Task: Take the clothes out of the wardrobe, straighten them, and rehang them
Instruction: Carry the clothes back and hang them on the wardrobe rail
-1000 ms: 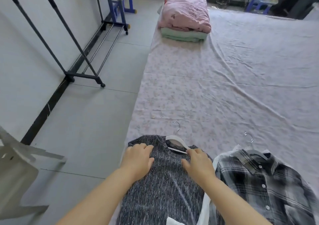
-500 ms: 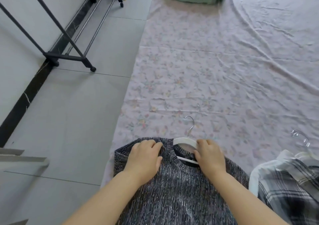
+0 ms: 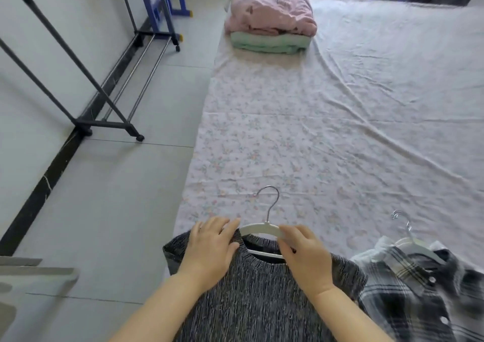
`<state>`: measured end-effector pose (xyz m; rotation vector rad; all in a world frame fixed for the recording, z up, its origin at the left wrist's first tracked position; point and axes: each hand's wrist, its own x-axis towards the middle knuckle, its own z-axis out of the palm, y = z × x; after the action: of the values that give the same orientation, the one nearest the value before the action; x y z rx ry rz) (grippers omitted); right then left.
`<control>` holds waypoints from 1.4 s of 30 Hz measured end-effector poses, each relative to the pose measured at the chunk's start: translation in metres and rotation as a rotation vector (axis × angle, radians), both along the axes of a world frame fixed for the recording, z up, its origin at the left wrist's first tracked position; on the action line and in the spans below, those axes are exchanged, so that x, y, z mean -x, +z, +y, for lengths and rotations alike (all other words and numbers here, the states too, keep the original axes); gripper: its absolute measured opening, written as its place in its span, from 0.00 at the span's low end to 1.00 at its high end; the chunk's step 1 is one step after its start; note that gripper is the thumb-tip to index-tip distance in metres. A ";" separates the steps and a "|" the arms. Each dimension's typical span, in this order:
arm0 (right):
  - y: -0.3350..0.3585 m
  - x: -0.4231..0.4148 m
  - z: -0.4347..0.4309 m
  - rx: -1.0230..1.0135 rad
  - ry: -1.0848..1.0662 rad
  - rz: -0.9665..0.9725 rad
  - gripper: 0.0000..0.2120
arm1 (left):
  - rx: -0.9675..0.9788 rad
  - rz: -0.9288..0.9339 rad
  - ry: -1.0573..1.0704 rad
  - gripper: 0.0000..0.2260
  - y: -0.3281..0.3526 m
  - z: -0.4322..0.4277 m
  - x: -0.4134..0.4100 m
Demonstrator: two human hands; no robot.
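Observation:
A dark grey marled sweater (image 3: pixel 262 302) lies flat at the near edge of the flowered sheet (image 3: pixel 340 132), with a white hanger (image 3: pixel 262 228) in its neck and the metal hook pointing away from me. My left hand (image 3: pixel 209 250) rests on the sweater's left shoulder with fairly straight fingers, the fingertips touching the hanger's left end. The fingers of my right hand (image 3: pixel 303 257) curl over the hanger's right arm at the collar. To the right lies a black-and-white plaid shirt (image 3: pixel 419 289) on its own white hanger (image 3: pixel 413 243).
A black clothes rack (image 3: pixel 104 124) on castors stands along the left wall on the grey tiled floor. Folded pink bedding (image 3: pixel 272 6) on a green blanket (image 3: pixel 269 43) sits at the sheet's far end. A white chair (image 3: pixel 31 276) is at the lower left.
Both hands slid up from the sweater's chest to its collar and onto the hanger's ends. The hanger now sits squarer in the neck. The view dipped down, then rose again.

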<state>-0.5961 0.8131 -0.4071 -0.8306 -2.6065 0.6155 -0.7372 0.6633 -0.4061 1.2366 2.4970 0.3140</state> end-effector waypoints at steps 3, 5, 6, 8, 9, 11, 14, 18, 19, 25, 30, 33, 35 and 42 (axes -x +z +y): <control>0.057 -0.003 -0.006 -0.056 -0.011 0.112 0.17 | -0.072 0.012 0.017 0.20 0.048 -0.010 -0.006; 0.094 -0.010 -0.009 -0.111 -0.016 0.157 0.18 | -0.155 0.031 0.015 0.20 0.083 -0.013 -0.010; 0.113 -0.015 -0.011 -0.142 -0.027 0.171 0.19 | -0.194 0.047 0.000 0.19 0.100 -0.014 -0.012; 0.150 -0.027 -0.015 -0.198 -0.065 0.209 0.19 | -0.283 0.082 -0.035 0.18 0.135 -0.014 -0.018; 0.167 -0.035 -0.017 -0.230 -0.087 0.231 0.19 | -0.333 0.099 -0.057 0.18 0.152 -0.012 -0.022; 0.200 -0.055 -0.022 -0.297 -0.128 0.258 0.19 | -0.423 0.138 -0.116 0.17 0.185 -0.010 -0.032; 0.245 -0.096 -0.037 -0.390 -0.236 0.258 0.17 | -0.558 0.235 -0.244 0.19 0.227 -0.003 -0.052; 0.295 -0.170 -0.075 -0.489 -0.453 0.259 0.15 | -0.700 0.231 -0.457 0.14 0.275 0.007 -0.102; 0.306 -0.192 -0.089 -0.518 -0.511 0.265 0.15 | -0.721 0.212 -0.520 0.15 0.286 0.007 -0.119; 0.360 -0.337 -0.206 -0.687 -0.925 0.148 0.15 | -0.846 0.103 -0.948 0.17 0.335 -0.014 -0.258; 0.393 -0.452 -0.349 -0.765 -1.258 -0.033 0.19 | -0.866 -0.034 -1.364 0.14 0.361 -0.068 -0.406; 0.411 -0.508 -0.450 -0.764 -1.454 -0.174 0.18 | -0.870 -0.142 -1.593 0.14 0.374 -0.126 -0.499; 0.420 -0.538 -0.523 -0.726 -1.608 -0.235 0.18 | -0.858 -0.229 -1.729 0.14 0.378 -0.176 -0.559; 0.440 -0.601 -0.782 -0.489 -2.157 -0.302 0.18 | -0.817 -0.538 -2.156 0.18 0.386 -0.398 -0.735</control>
<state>0.0051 0.0308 0.0333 -2.5528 -0.5898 -0.7420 -0.0020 0.2657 -0.0199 2.6096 -0.2950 0.7593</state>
